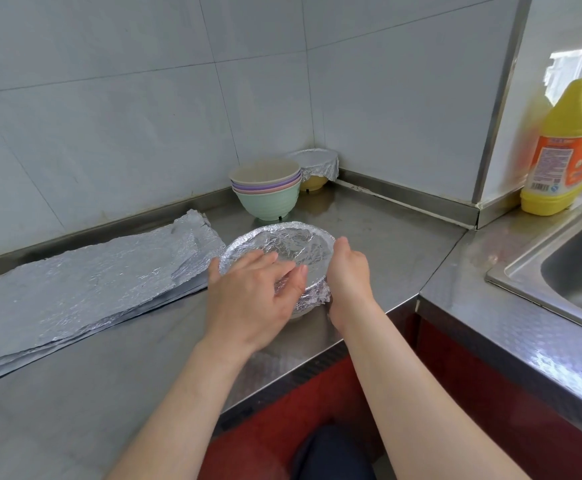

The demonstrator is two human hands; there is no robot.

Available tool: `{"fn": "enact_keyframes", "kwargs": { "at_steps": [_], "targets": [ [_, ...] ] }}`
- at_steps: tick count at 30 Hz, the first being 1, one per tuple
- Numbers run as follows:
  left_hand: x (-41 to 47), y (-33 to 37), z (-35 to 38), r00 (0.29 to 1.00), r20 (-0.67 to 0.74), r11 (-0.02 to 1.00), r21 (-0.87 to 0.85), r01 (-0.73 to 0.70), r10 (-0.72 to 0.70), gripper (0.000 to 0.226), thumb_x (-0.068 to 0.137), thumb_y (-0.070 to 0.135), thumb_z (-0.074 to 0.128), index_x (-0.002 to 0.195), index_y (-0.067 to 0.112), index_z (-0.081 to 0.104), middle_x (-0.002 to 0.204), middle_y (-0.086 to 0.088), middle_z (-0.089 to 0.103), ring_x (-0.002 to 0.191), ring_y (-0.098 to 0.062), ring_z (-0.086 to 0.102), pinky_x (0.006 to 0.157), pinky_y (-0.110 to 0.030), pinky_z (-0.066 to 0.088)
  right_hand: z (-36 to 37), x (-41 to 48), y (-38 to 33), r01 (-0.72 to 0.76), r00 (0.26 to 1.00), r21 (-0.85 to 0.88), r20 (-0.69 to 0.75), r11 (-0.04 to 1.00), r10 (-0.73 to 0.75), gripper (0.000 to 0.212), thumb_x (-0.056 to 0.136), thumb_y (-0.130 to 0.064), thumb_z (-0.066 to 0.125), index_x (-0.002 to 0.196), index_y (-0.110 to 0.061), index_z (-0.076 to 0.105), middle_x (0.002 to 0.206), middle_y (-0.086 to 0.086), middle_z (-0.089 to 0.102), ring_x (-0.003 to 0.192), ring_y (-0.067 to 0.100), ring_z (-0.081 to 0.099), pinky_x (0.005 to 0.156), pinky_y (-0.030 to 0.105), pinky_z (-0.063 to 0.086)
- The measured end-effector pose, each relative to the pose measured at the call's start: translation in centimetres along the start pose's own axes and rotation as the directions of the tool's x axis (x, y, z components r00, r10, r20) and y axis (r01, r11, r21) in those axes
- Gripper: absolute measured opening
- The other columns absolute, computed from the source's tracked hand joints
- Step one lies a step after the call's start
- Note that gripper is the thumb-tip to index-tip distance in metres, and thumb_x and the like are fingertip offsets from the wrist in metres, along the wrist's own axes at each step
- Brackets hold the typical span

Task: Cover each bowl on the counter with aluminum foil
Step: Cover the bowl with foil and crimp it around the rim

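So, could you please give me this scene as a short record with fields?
front bowl: wrapped in foil, on the counter
left hand: presses the foil at the near rim
right hand: against the bowl's right side, fingers hidden
corner bowl: yellow, foil-covered
stack of bowls: uncovered, behind the front bowl
foil sheets: piled at the left
bottle: yellow, beside the sink
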State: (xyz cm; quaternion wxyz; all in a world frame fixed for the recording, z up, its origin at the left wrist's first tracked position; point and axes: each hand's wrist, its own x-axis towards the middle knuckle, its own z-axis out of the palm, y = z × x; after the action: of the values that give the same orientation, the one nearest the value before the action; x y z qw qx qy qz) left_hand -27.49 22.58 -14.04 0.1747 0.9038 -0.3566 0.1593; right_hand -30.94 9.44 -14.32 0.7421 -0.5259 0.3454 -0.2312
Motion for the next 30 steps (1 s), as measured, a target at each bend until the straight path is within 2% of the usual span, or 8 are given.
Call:
{"fn": "enact_keyframes", "kwargs": {
  "at_steps": [6, 12, 16, 19, 24, 26, 28, 30],
  "targets": [
    [-0.2, 0.3, -0.1, 1.000, -0.004, 1.000, 0.020, 0.000, 0.000, 0.070, 0.084, 0.067, 0.004, 0.114, 0.043, 0.063, 0.133, 0.018, 0.057, 0.135, -0.008, 0.037, 0.113, -0.056, 0.012, 0.4, 0.4, -0.2, -0.005, 1.000, 0.012, -0.025, 1.000, 0.005, 0.040, 0.103, -0.030, 0.031, 0.120, 0.001, 0.048, 0.080, 0.001, 0.043, 0.068, 0.014, 0.041, 0.069, 0.029, 0.036],
    [-0.2, 0.4, -0.1, 1.000, 0.007, 1.000, 0.018, 0.002, -0.002, 0.070, 0.085, 0.067, 0.004, 0.113, 0.042, 0.064, 0.133, 0.015, 0.057, 0.136, -0.008, 0.036, 0.113, -0.058, 0.011, 0.0, -0.2, -1.1, -0.004, 1.000, -0.072, -0.010, 0.997, 0.003, 0.045, 0.105, -0.028, 0.028, 0.138, 0.001, 0.039, 0.120, 0.014, 0.050, 0.108, 0.029, 0.049, 0.092, 0.035, 0.038],
    [-0.3, 0.3, -0.4, 0.999, 0.042, 0.999, 0.023, 0.030, -0.031, 0.063, 0.088, 0.065, 0.008, 0.122, 0.045, 0.058, 0.145, 0.014, 0.046, 0.141, -0.010, 0.029, 0.115, -0.058, 0.010, 0.0, -0.4, -0.8, 0.000, 0.999, -0.069, 0.045, 0.998, 0.003, 0.050, 0.098, -0.039, 0.036, 0.135, -0.007, 0.048, 0.127, 0.009, 0.057, 0.112, 0.025, 0.054, 0.096, 0.038, 0.043],
    [-0.5, 0.8, -0.4, 0.998, 0.061, 0.999, 0.036, 0.024, -0.026, 0.059, 0.090, 0.070, 0.012, 0.127, 0.049, 0.052, 0.149, 0.016, 0.039, 0.143, -0.011, 0.025, 0.114, -0.060, 0.009, -0.2, -0.8, -0.3, 0.073, 0.995, -0.047, 0.067, 0.996, -0.070, 0.060, 0.092, -0.046, 0.041, 0.145, -0.018, 0.041, 0.150, 0.001, 0.042, 0.132, 0.020, 0.042, 0.108, 0.039, 0.035],
    [-0.7, 1.7, -0.1, 0.996, 0.087, 0.995, 0.100, 0.018, -0.027, 0.059, 0.089, 0.072, 0.009, 0.130, 0.051, 0.047, 0.151, 0.016, 0.036, 0.144, -0.011, 0.024, 0.113, -0.063, 0.008, 0.6, -1.9, 0.8, 0.171, 0.985, 0.003, 0.032, 0.985, -0.171, 0.057, 0.088, -0.036, 0.038, 0.141, -0.015, 0.046, 0.146, 0.005, 0.047, 0.136, 0.024, 0.042, 0.112, 0.045, 0.036],
    [-0.6, 1.7, -0.3, 0.995, 0.091, 0.997, 0.073, 0.021, -0.027, 0.061, 0.089, 0.071, 0.009, 0.129, 0.049, 0.050, 0.151, 0.015, 0.037, 0.143, -0.012, 0.025, 0.114, -0.059, 0.010, 0.3, -2.2, 0.4, 0.167, 0.985, 0.036, 0.045, 0.985, -0.169, 0.050, 0.095, -0.033, 0.039, 0.141, -0.014, 0.046, 0.145, -0.002, 0.046, 0.134, 0.019, 0.042, 0.111, 0.038, 0.035],
    [-0.5, 1.1, -1.0, 1.000, 0.013, 1.000, -0.019, 0.025, -0.025, 0.061, 0.090, 0.067, 0.013, 0.117, 0.042, 0.062, 0.142, 0.011, 0.051, 0.135, -0.017, 0.039, 0.109, -0.046, 0.027, -0.2, -2.5, -0.2, 0.161, 0.985, 0.057, 0.056, 0.985, -0.164, 0.045, 0.102, -0.030, 0.040, 0.144, -0.016, 0.042, 0.143, -0.007, 0.043, 0.132, 0.013, 0.040, 0.103, 0.027, 0.032],
    [0.4, 0.0, -1.8, 0.991, -0.114, 0.988, -0.140, 0.058, -0.074, 0.044, 0.094, 0.054, 0.031, 0.090, 0.032, 0.069, 0.117, 0.010, 0.066, 0.115, -0.025, 0.054, 0.086, -0.032, 0.041, -1.0, -2.4, -0.2, 0.172, 0.983, 0.057, 0.056, 0.983, -0.175, 0.048, 0.102, -0.032, 0.042, 0.148, -0.019, 0.037, 0.150, -0.009, 0.037, 0.137, 0.011, 0.035, 0.099, 0.024, 0.029]
  ]
}}
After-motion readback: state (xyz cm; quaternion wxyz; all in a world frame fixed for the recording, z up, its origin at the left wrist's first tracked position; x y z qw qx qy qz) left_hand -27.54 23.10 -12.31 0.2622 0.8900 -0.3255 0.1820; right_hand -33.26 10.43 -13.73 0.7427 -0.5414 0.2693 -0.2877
